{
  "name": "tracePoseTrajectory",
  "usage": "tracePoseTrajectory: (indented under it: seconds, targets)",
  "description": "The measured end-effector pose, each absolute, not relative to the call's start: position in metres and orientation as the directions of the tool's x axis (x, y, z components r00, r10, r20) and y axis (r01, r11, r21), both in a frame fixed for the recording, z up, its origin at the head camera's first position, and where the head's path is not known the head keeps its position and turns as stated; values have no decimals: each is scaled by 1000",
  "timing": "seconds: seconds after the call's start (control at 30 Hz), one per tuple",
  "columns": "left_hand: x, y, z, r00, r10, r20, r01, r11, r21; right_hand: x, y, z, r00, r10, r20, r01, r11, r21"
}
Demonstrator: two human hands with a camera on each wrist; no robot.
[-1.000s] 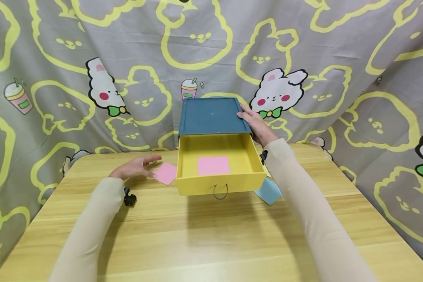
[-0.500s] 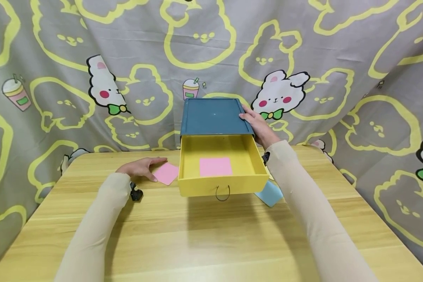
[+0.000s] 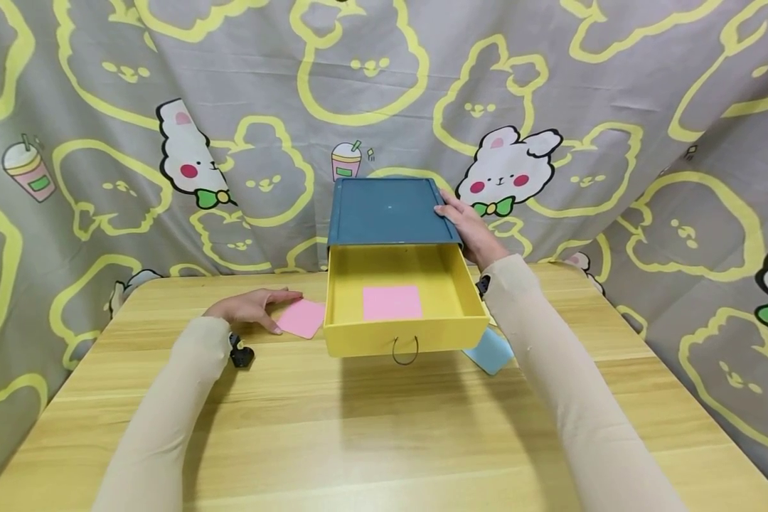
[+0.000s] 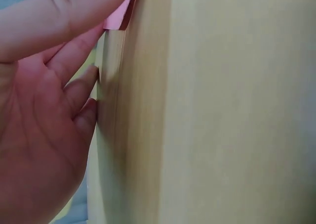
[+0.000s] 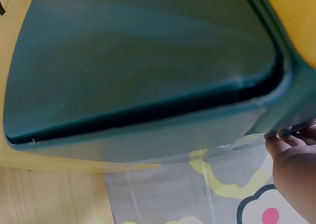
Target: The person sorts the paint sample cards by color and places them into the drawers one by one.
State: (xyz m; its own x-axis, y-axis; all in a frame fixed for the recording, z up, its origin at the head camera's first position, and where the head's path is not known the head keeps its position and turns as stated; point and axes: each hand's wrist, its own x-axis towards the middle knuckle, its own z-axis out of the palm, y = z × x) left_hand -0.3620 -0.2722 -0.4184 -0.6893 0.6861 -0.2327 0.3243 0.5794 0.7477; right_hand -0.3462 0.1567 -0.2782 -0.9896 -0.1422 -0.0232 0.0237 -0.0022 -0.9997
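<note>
so, head view: left hand [image 3: 251, 308] lies flat, fingers straight, tips pressing the near edge of a pink paper square [image 3: 301, 317] on the wooden table [image 3: 384, 427], just left of the open yellow drawer [image 3: 404, 336]. right hand [image 3: 470, 228] grips the right edge of the blue-green drawer case [image 3: 387, 211]. judged: paper is thin, light and limp, likely slides on the wood; pinch a lifted corner.
left wrist view: fingers [image 4: 74, 80] extended against the table, pink paper edge showing under them.
right wrist view: fingertips [image 5: 291, 142] on the case's rim; hand mostly out of frame.
</note>
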Motion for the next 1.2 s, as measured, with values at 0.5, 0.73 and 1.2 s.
tracePoseTrajectory:
  seconds: [0.5,0.73,1.2]
  targets:
    - [-359,-275,-427,-687,713,-142,362,505,784,-346,158,-280,-990,-134,-34,29,34,-999]
    - [-354,-278,-429,-684,714,-148,341,493,801,-345,157,-280,-988,-151,-25,22,23,-999]
    - [-348,-279,-430,-713,689,-132,326,492,807,-347,159,-280,-989,-145,-22,20,12,-1000]
